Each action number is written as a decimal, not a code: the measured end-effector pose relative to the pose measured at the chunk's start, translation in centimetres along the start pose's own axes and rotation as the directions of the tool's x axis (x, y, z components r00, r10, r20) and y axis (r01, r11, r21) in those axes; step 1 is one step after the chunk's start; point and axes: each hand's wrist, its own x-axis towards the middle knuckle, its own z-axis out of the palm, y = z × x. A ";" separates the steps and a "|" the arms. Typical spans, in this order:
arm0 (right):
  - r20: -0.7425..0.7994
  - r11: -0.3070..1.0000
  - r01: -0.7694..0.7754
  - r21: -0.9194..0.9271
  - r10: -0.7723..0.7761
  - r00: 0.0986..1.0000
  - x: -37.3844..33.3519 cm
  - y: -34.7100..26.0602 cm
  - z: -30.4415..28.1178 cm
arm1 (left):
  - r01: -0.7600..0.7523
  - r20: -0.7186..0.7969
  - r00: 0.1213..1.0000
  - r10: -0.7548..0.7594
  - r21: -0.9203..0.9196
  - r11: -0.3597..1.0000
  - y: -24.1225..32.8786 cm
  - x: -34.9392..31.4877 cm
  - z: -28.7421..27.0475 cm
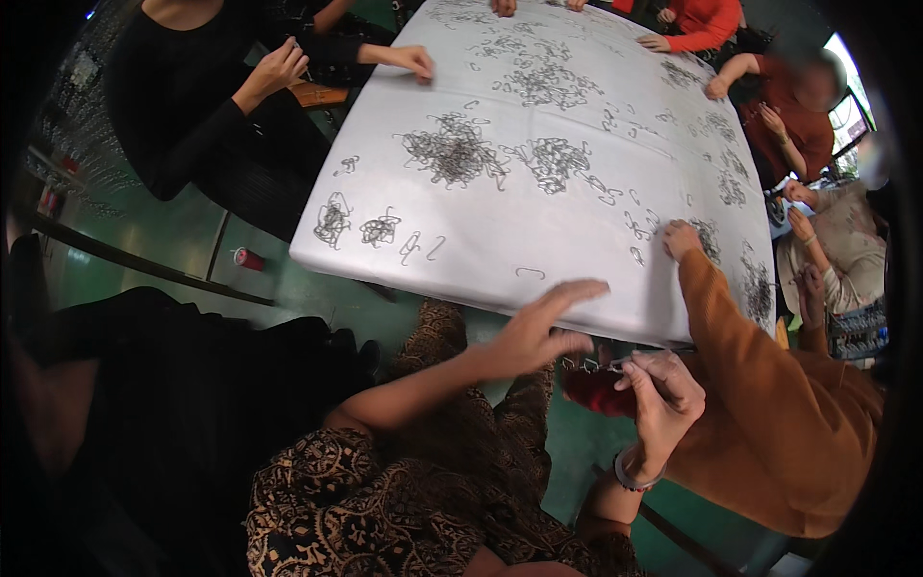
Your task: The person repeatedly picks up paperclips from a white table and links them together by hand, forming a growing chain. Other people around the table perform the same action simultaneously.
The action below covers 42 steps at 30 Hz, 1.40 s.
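Observation:
My left hand [543, 332] reaches over the table's near edge, slightly blurred, its fingers stretched out and thumb apart; it holds nothing. To its right, just off the table edge, my right hand [661, 396] is raised and pinches the end of a short string of bent wire hooks [590, 364]. The hooks stick out toward my left hand; how they link is too small to tell. A single wire hook [530, 272] lies on the white tabletop [461, 262] just beyond my left hand.
Larger heaps of wire hooks [450, 152] lie mid-table, with smaller heaps [333, 221] at the near left corner. On my right, a co-worker's brown sleeve [735, 337] reaches across. Other people sit around the table. A red can [249, 259] is at lower left.

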 end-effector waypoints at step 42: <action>-0.210 0.932 -0.245 0.267 0.305 0.929 -0.9 5.0 3.0 | -0.169 0.022 0.985 0.171 0.319 0.933 2.1 3.1 2.7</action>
